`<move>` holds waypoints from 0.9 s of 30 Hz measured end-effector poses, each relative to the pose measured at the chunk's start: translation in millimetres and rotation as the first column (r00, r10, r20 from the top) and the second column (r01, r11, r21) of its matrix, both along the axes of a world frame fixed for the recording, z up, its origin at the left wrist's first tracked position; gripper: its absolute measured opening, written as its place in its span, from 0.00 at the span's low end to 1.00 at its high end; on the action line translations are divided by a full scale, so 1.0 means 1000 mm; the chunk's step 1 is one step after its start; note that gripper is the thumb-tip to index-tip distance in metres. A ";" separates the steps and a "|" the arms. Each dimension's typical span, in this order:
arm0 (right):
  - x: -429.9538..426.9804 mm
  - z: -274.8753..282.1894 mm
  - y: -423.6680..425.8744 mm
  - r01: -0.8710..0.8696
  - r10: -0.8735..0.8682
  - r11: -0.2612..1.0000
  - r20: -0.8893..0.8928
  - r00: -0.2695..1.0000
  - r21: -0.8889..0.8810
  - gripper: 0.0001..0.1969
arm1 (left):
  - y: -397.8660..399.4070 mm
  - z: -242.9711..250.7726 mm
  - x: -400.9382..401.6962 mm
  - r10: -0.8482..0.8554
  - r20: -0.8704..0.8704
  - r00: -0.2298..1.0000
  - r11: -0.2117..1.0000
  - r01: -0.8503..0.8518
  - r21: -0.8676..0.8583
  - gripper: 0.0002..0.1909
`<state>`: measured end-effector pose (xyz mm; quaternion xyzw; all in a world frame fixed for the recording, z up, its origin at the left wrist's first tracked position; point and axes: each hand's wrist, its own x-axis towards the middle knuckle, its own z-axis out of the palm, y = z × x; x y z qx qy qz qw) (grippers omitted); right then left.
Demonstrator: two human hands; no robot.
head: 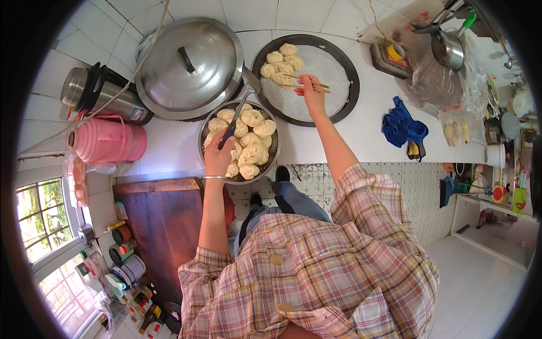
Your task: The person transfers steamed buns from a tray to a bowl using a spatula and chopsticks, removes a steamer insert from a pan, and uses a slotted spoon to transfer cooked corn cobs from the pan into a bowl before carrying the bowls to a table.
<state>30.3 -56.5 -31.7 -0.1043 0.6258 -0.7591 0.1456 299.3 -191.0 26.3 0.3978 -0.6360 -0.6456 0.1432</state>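
My left hand [220, 151] grips the black handle of a metal spatula [242, 103]. It is above a round metal pan [277, 148] heaped with pleated steamed buns [250, 153]. The spatula's blade points away from me, toward the gap between a large lid and a round tray. My right hand [311, 93] holds a pair of wooden chopsticks [292, 85] over the dark-rimmed round tray [354, 80]. White perforated liner [326, 63] covers the tray's base. Several buns [283, 67] sit at its left side, and the chopstick tips are at the nearest one [281, 78].
A large domed steel lid [188, 68] stands at the back left. Left of it are a steel flask [108, 95] and a pink thermos [108, 140]. A blue cloth [402, 123] lies right of the tray, near plastic bags [438, 80] and a saucepan [448, 51].
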 end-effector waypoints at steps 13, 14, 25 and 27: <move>-0.041 -0.039 -0.058 0.003 0.051 0.955 -0.173 0.984 0.298 0.10 | -0.012 -0.034 -0.104 -0.053 0.184 0.982 0.860 0.138 -0.491 0.20; -0.041 -0.038 -0.061 -0.004 0.038 0.969 -0.134 0.990 0.249 0.09 | -0.014 -0.038 -0.108 -0.052 0.178 0.983 0.847 0.138 -0.514 0.21; -0.061 -0.046 -0.042 -0.106 0.210 0.914 -0.234 0.949 0.391 0.08 | -0.007 -0.038 -0.128 -0.020 0.260 0.965 0.806 0.169 -0.567 0.21; -0.063 -0.039 -0.038 -0.159 0.231 0.916 -0.162 0.959 0.367 0.09 | -0.005 -0.039 -0.127 -0.014 0.250 0.968 0.809 0.158 -0.567 0.20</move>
